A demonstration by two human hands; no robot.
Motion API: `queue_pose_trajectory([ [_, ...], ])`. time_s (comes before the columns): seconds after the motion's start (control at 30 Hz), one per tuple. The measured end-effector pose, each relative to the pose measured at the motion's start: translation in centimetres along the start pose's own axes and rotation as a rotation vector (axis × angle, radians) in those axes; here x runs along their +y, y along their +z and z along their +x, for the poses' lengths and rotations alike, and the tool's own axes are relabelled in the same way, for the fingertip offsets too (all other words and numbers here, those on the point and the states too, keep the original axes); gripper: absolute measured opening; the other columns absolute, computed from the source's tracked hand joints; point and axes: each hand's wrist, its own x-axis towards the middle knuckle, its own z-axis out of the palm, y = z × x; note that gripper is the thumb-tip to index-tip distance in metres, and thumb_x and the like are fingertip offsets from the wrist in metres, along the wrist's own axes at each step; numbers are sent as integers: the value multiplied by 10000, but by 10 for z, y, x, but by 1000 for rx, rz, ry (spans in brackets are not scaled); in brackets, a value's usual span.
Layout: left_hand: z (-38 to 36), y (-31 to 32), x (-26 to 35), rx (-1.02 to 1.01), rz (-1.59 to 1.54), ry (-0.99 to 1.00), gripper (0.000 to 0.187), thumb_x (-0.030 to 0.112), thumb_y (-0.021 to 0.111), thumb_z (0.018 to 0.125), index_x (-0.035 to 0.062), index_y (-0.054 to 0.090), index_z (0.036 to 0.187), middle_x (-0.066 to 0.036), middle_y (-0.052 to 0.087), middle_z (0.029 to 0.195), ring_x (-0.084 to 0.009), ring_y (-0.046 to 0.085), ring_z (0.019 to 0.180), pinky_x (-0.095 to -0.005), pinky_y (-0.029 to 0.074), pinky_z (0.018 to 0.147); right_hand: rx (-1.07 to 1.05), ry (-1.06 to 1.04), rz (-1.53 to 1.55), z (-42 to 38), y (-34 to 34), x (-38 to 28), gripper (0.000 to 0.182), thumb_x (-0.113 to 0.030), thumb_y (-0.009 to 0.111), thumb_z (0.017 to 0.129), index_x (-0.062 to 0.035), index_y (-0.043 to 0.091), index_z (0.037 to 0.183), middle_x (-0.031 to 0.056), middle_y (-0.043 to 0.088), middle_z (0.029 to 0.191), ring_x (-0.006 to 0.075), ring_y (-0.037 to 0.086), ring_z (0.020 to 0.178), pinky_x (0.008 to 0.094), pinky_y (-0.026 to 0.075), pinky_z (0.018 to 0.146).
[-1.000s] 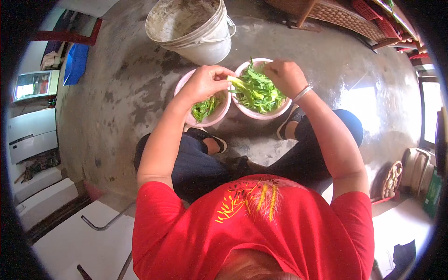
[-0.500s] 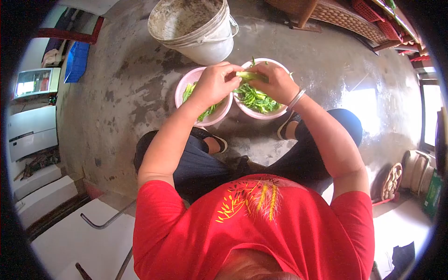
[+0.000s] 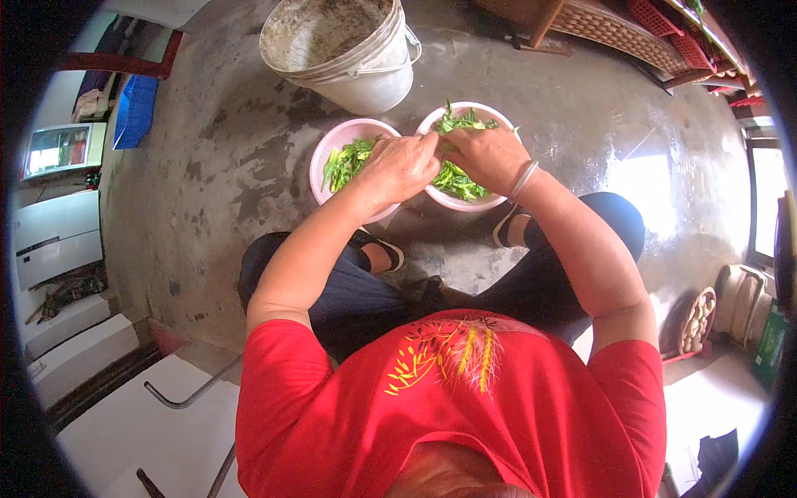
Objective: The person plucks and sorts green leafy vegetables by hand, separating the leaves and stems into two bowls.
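Note:
My left hand (image 3: 403,168) and my right hand (image 3: 491,159) meet fingertip to fingertip above the gap between two pink plastic baskets. Both are closed in a pinch on leafy greens (image 3: 466,121), whose leaves show beyond my right fingers; the stem between the fingertips is mostly hidden. Under my left hand stands the left basket (image 3: 319,170), with green pieces (image 3: 344,163) in it. The right basket (image 3: 501,119) sits below my right hand and also holds greens (image 3: 461,183). A silver bangle (image 3: 525,178) circles my right wrist.
A dirty white bucket (image 3: 369,83) with a wire handle stands on the concrete floor (image 3: 216,166) just beyond the baskets. Woven wooden furniture (image 3: 618,37) is at the upper right. My shoes (image 3: 386,251) flank the near side of the baskets.
The pale green stalk that showed between my hands is now covered by my fingers. My left hand has turned and come down nearer my right; leaves now show beyond the right hand.

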Motion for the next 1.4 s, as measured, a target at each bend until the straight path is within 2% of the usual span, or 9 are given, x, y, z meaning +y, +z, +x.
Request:
queue_pose_trajectory([
  [0.33,3,-1,-2,66,-133,-44,189,182,422,800,-5,443,825,-276,530,694,-437,532,699,-518,398,614,-3,20,-46,1,-5,-5,249,-318,490,864,-75,534,897,166,598,631,351,603,597,454,468,538],
  [0.43,3,6,-11,141,-395,43,172,182,389,842,19,439,820,-180,505,619,-339,505,575,-417,401,542,92,-24,47,1,-6,-3,238,-302,496,866,-68,538,873,174,590,632,359,593,593,453,462,534],
  [0.63,-5,-18,-19,79,-1406,-150,214,208,332,923,56,464,849,47,379,665,-55,349,570,-198,321,525,138,1,228,-2,-2,18,242,-280,505,862,-42,552,858,190,596,715,376,579,649,448,458,601],
  [0.83,4,-56,-40,338,-1040,-321,192,117,474,874,32,575,1014,50,464,680,-32,422,581,-169,366,535,-17,154,178,-6,3,38,288,-300,507,857,-63,545,1017,202,602,885,369,577,838,446,446,746],
  [1.0,36,-105,-109,748,-946,-398,253,143,515,876,30,582,1092,-20,616,842,-63,545,684,-193,443,628,-93,200,58,-4,10,49,451,-347,543,831,-124,475,1217,178,604,1034,341,576,958,419,449,849],
  [1.1,55,-132,-199,440,-1009,-463,663,328,561,858,40,249,1367,-207,262,1396,-310,375,1229,-420,398,956,-97,170,64,-2,10,47,446,-344,546,829,-127,482,1213,181,597,1047,344,575,952,422,448,845],
  [1.2,56,-136,-203,670,-608,-537,580,310,543,870,43,315,1331,-219,347,1345,-309,400,1209,-440,422,916,-92,141,61,0,9,44,440,-333,546,830,-124,484,1212,185,592,1055,347,577,938,424,453,830],
  [1.3,50,-114,-222,778,-519,-586,211,148,518,876,32,602,1031,-26,628,850,-72,552,676,-193,451,637,-144,157,46,3,0,36,432,-327,549,826,-124,498,1203,184,595,1048,346,581,923,424,460,813],
  [1.4,27,-83,-192,648,-741,-581,209,211,530,867,31,633,889,-32,632,795,-90,563,656,-217,451,606,-117,149,100,4,-9,23,392,-313,558,819,-113,543,1156,190,601,1026,342,588,909,417,462,807],
])
